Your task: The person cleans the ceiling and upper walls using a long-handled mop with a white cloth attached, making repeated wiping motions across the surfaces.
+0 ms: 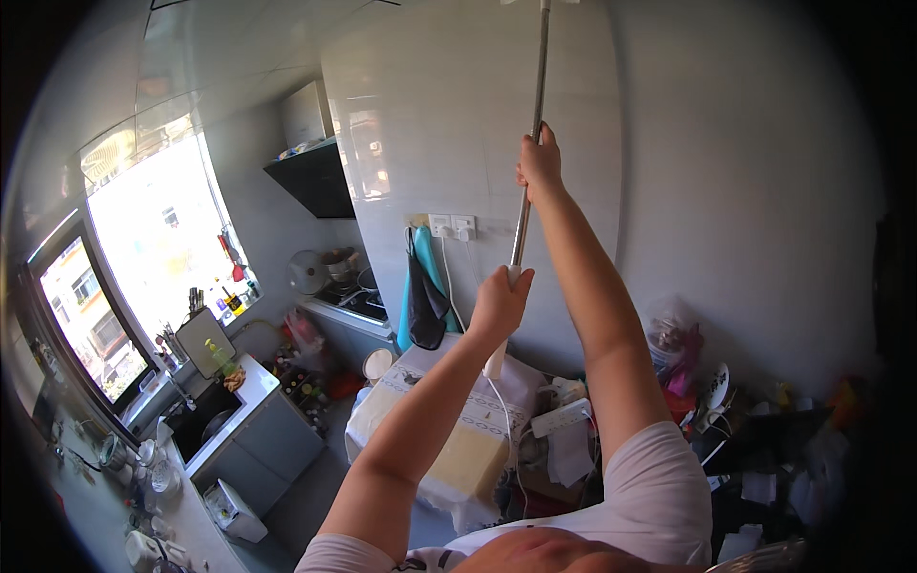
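Note:
A long metal pole (542,64) with a white handle (495,362) rises steeply before me against the wall. Higher up, my right hand (541,161) is wrapped around its bare metal shaft. My left hand (498,304) grips lower down, where the shaft meets the white handle. A white piece at the pole's upper end is mostly cut off by the top edge of the view, so its kind is hidden. Beneath the handle hangs a thin white cable (507,412); whether it joins the handle is unclear.
A cloth-covered table (458,437) stands below my arms, with a power strip (561,417) at its right. Wall sockets (453,226) hold plugs beside hanging aprons (427,301). Leftward are a range hood (315,179), a sink (204,422) and a window (157,222). Clutter fills the lower right.

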Action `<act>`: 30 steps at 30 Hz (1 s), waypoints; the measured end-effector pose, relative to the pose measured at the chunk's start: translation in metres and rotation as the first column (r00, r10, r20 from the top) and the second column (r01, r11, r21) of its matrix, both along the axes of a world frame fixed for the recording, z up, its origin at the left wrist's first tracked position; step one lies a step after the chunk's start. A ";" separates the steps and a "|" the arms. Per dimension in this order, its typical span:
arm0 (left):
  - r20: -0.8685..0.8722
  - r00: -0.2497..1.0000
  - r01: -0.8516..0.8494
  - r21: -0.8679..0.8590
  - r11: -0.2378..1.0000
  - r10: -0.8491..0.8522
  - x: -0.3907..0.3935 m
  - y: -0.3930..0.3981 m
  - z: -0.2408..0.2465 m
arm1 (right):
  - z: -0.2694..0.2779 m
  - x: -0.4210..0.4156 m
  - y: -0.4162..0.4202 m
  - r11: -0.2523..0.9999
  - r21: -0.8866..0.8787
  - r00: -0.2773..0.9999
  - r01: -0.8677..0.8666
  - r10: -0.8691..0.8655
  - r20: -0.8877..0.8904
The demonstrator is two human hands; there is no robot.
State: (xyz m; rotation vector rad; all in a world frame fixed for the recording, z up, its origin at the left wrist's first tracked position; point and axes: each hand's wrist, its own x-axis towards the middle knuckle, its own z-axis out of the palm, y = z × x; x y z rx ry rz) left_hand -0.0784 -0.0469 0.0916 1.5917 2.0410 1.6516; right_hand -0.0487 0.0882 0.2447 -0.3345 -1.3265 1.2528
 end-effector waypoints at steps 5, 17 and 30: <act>0.162 0.981 0.117 -0.070 0.991 -0.104 0.030 0.009 0.015 | 0.004 0.022 0.020 0.996 -0.061 0.997 -0.059 0.056 -0.054; 0.107 0.984 0.143 0.030 0.989 -0.146 0.047 -0.037 0.040 | 0.038 0.046 -0.035 0.999 -0.015 0.997 0.046 -0.047 -0.064; 0.229 0.957 0.164 0.072 0.984 -0.176 0.081 -0.210 0.047 | 0.039 0.073 -0.184 0.994 0.051 0.995 0.092 -0.090 -0.034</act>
